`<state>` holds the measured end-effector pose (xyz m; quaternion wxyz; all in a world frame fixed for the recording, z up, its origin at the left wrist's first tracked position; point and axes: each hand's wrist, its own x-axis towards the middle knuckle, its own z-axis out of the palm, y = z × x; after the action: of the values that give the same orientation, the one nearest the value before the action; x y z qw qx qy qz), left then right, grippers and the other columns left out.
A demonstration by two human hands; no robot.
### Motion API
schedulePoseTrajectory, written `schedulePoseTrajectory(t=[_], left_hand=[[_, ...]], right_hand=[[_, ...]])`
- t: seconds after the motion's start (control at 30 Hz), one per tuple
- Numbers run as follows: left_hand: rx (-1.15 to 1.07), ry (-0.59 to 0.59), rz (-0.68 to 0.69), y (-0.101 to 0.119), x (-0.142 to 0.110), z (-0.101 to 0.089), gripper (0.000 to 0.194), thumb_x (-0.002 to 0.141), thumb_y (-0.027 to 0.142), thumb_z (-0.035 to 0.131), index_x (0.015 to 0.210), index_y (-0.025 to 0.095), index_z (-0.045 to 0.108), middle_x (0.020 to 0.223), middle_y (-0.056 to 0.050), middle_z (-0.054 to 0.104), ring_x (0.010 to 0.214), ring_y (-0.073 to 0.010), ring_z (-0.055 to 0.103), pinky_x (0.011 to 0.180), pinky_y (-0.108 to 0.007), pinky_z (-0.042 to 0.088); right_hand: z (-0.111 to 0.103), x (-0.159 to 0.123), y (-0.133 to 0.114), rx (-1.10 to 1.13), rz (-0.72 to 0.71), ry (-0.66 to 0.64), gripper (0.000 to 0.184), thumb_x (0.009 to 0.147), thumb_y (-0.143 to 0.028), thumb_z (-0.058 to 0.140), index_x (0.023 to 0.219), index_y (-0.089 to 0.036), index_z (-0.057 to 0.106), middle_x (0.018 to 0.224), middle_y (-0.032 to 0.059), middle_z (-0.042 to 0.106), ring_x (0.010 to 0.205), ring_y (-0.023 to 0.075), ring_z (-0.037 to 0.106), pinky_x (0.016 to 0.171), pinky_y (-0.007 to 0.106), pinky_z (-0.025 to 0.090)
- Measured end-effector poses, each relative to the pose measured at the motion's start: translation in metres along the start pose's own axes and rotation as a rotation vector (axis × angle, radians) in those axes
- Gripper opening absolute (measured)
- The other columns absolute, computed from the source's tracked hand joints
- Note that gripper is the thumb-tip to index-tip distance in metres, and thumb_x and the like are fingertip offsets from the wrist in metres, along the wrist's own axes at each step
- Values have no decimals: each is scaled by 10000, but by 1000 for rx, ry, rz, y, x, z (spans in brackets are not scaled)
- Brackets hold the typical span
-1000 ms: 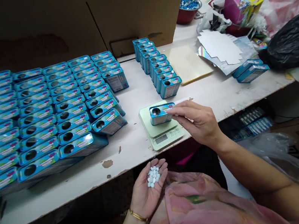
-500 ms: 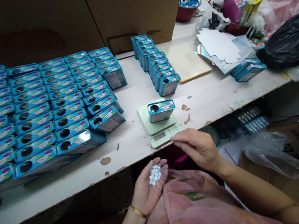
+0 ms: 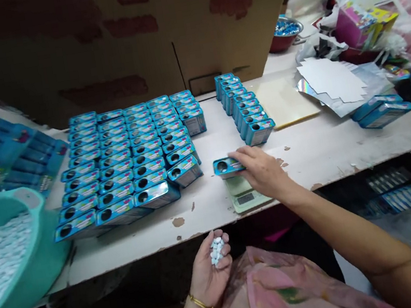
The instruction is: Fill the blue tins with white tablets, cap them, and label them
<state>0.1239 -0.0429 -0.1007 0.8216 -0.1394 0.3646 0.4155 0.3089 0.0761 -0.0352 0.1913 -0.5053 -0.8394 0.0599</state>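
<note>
My left hand point(image 3: 208, 279) is cupped palm up below the table edge, its fingers curled around a small heap of pale blue candies point(image 3: 217, 251). My right hand point(image 3: 266, 171) grips the right end of a blue candy tin point(image 3: 223, 166) with a round hole in its top. That tin is over the light green kitchen scale point(image 3: 252, 201); whether its base still touches the scale is hidden. Rows of similar tins point(image 3: 116, 196) stand close together to the left, and a shorter row of tins point(image 3: 259, 132) stands behind the scale.
At the left, a turquoise basin point(image 3: 42, 239) holds many pale candies. A large cardboard box point(image 3: 157, 51) walls off the back. Toward the right are a cream board point(image 3: 287, 103), white card sheets point(image 3: 331, 80), two tins lying down point(image 3: 385, 112) and a metal bowl point(image 3: 289, 29).
My right hand has moved from beside the scale's front up onto the tin and taken hold of it. My left fingers have curled in more. The view has swung left, showing the basin.
</note>
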Motion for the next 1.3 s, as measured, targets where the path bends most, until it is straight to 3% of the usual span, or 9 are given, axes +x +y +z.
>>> schedulePoseTrajectory(t=[0.17,0.27,0.43,0.5,0.67,0.8,0.97,1.17,1.3], left_hand=[[7,37,156,28,4,5,179,819,140,384,778,99,554,699,-33,488,475,-25,399,308,-95,267],[59,24,259,49,10,16,209,827,131,354,865,105,558,698,-32,489,482,-33,413,311,-101,290],[85,-11,315,65,16,27,224,823,119,346,906,114,554,692,-30,494,486,-39,425,309,-103,302],[75,7,283,59,17,28,212,821,113,349,874,115,554,684,-27,493,480,-35,421,306,-101,298],[87,2,169,36,18,22,174,812,129,392,864,112,557,684,-30,506,473,-38,420,305,-109,293],[83,5,169,30,15,15,177,808,122,401,860,101,569,680,-39,531,477,-44,446,314,-116,313],[91,60,137,25,15,25,193,809,121,401,837,92,589,768,-93,616,589,-98,577,450,-171,470],[-10,-3,125,15,19,39,247,823,140,370,865,68,602,939,-161,634,916,-226,594,732,-328,519],[-73,-28,79,6,21,35,263,838,146,347,946,84,578,815,-95,663,773,-143,629,687,-257,524]], right_hand=[[42,28,-53,-20,-216,-60,401,813,-108,369,1207,-173,407,1128,96,482,939,184,450,779,298,428],[53,36,-50,-40,-262,15,388,824,-115,363,1203,-182,412,1225,93,424,1027,184,404,819,308,402],[22,31,28,-210,71,257,268,836,-189,405,1067,-173,540,1168,95,471,1083,213,361,901,368,312],[12,27,67,-332,226,244,216,812,-200,455,983,-179,586,1166,95,471,1072,244,358,861,390,318],[8,16,109,-491,168,147,198,840,-175,407,859,-192,604,1193,59,470,1085,222,347,871,377,269],[-15,6,76,-518,35,127,191,836,-159,407,863,-208,590,1142,50,497,1022,200,388,928,391,199],[-31,2,18,-470,-205,-56,176,811,-131,430,808,-201,592,983,53,538,912,190,430,916,392,228],[-15,-20,-24,-347,-219,-36,216,844,-152,376,983,-147,542,1049,101,502,922,197,429,839,366,322],[12,-56,-57,-143,-328,-225,242,833,-182,406,1054,-118,481,965,99,513,842,181,453,711,311,388]])
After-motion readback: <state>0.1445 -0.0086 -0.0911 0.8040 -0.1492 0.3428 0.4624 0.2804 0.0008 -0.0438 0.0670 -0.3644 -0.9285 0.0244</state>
